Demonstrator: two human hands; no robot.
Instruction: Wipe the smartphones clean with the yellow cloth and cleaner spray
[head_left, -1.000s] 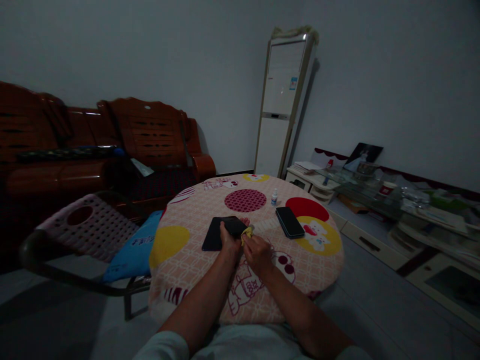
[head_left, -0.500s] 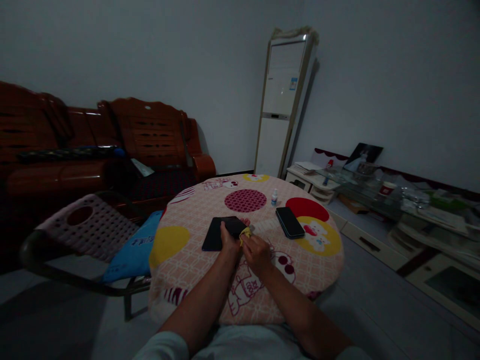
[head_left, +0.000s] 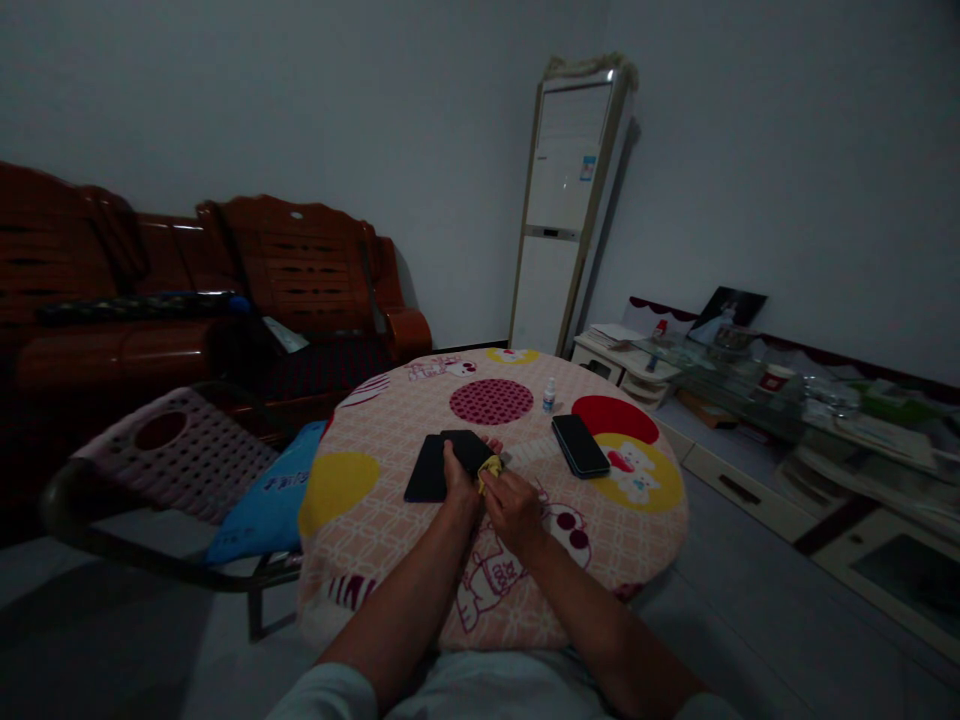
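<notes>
My left hand (head_left: 460,478) is wrapped round a dark, flat phone (head_left: 466,450), its thumb along the near side and fingertips showing past the far edge. In my right hand (head_left: 514,508) a small crumpled yellow cloth (head_left: 491,467) is pinched against the phone's right end. Partly behind the held phone, a black tablet-like slab (head_left: 425,475) lies on the table. To the right rests another dark phone (head_left: 580,446), lying flat. A small white bottle with a blue label (head_left: 549,396) stands upright beyond it.
A patterned cloth covers the round table (head_left: 405,540). At left is a woven folding chair (head_left: 180,450) with a blue cushion (head_left: 266,500). Behind it stand wooden seats (head_left: 292,260). A tall air conditioner (head_left: 562,200) fills the corner; a cluttered low cabinet (head_left: 720,470) runs along the right.
The held phone has tilted slightly, so its dark surface and far edge show more plainly. Both hands stay almost in place, with the cloth still at the phone's right end.
</notes>
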